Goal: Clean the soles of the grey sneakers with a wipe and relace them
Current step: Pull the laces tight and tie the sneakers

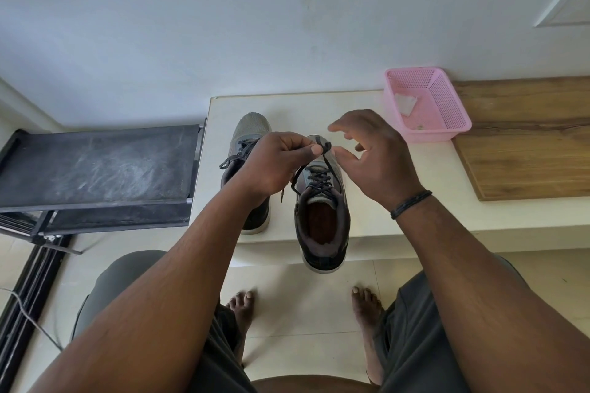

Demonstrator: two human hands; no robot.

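Two grey sneakers stand upright on a low white ledge (367, 105), toes toward the wall. The right sneaker (322, 220) has its heel hanging over the ledge's front edge and dark laces crossed through its eyelets. My left hand (274, 163) pinches a loop of that dark lace (324, 150) above the shoe's toe. My right hand (373, 153) hovers beside the loop with fingers spread, holding nothing. The left sneaker (247, 137) sits behind my left hand, its laces loose and trailing.
A pink perforated basket (447, 124) with a crumpled white wipe (405, 104) inside stands at the back right of the ledge. A wooden board (526, 143) lies to its right. A dusty black rack (99, 169) stands left. My bare feet rest on the tiled floor.
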